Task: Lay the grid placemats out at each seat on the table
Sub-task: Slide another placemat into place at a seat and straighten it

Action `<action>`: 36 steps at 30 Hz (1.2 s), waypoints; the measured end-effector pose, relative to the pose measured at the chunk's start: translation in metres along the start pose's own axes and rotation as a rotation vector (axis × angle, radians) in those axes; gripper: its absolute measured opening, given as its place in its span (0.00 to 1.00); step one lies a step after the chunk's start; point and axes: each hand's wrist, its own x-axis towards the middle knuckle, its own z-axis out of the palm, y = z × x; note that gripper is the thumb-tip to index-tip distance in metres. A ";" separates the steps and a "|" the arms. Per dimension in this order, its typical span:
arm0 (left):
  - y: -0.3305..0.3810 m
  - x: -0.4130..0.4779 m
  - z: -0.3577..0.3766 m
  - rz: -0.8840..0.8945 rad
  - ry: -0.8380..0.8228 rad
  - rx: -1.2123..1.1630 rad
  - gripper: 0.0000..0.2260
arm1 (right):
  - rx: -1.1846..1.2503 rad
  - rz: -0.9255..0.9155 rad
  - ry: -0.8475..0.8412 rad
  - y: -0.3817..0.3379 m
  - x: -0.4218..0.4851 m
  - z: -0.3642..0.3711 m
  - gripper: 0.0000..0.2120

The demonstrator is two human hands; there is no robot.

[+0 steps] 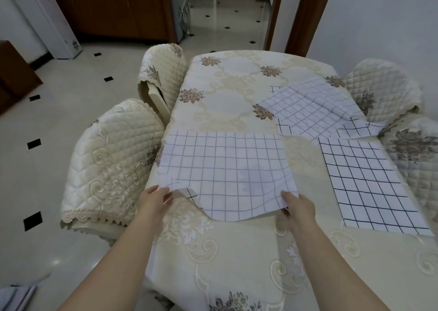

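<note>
A white grid placemat (225, 168) lies on the left side of the table (237, 97), faint-lined side up, its near edge lifted and sagging. My left hand (154, 198) pinches its near left corner, which is folded over and shows bold black lines. My right hand (297, 204) pinches the near right corner. A second placemat (369, 185) with bold black lines lies flat at the right side. Farther back on the right, a loose pile of placemats (315, 109) lies crumpled and overlapping.
Quilted cream chair covers stand on the left (111, 163), (163, 73) and on the right (384, 90), (414, 149). The table has a cream floral cloth. Behind it are a tiled floor, a wooden cabinet (113, 9) and a hallway.
</note>
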 end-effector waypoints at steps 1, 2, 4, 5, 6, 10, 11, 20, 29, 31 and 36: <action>0.002 -0.001 0.002 0.021 0.015 0.018 0.17 | -0.002 -0.022 0.000 -0.003 -0.002 0.001 0.02; 0.002 -0.001 0.003 0.040 0.023 0.058 0.17 | -0.006 -0.047 -0.003 -0.007 -0.004 0.003 0.01; 0.003 -0.002 0.008 0.068 0.008 0.145 0.13 | -0.016 -0.096 -0.018 -0.012 -0.009 0.008 0.02; 0.003 -0.003 0.012 0.083 -0.004 0.174 0.12 | -0.022 -0.118 -0.032 -0.015 -0.012 0.012 0.02; 0.003 -0.005 0.016 0.096 -0.015 0.187 0.12 | -0.029 -0.140 -0.051 -0.017 -0.015 0.017 0.03; 0.003 -0.023 0.041 0.175 -0.108 0.244 0.04 | -0.094 -0.255 -0.145 -0.024 -0.033 0.041 0.07; 0.003 -0.028 0.048 0.197 -0.136 0.265 0.02 | -0.113 -0.280 -0.170 -0.025 -0.038 0.047 0.08; -0.005 -0.066 0.097 0.389 -0.341 0.408 0.06 | -0.326 -0.518 -0.392 -0.032 -0.079 0.094 0.20; -0.008 -0.088 0.104 0.240 -0.455 0.268 0.17 | -0.300 -0.508 -0.402 -0.035 -0.091 0.095 0.14; -0.010 -0.092 0.103 0.216 -0.487 0.252 0.19 | -0.329 -0.504 -0.330 -0.034 -0.090 0.094 0.12; -0.009 -0.096 0.101 0.225 -0.535 0.331 0.22 | -0.371 -0.536 -0.281 -0.029 -0.081 0.089 0.06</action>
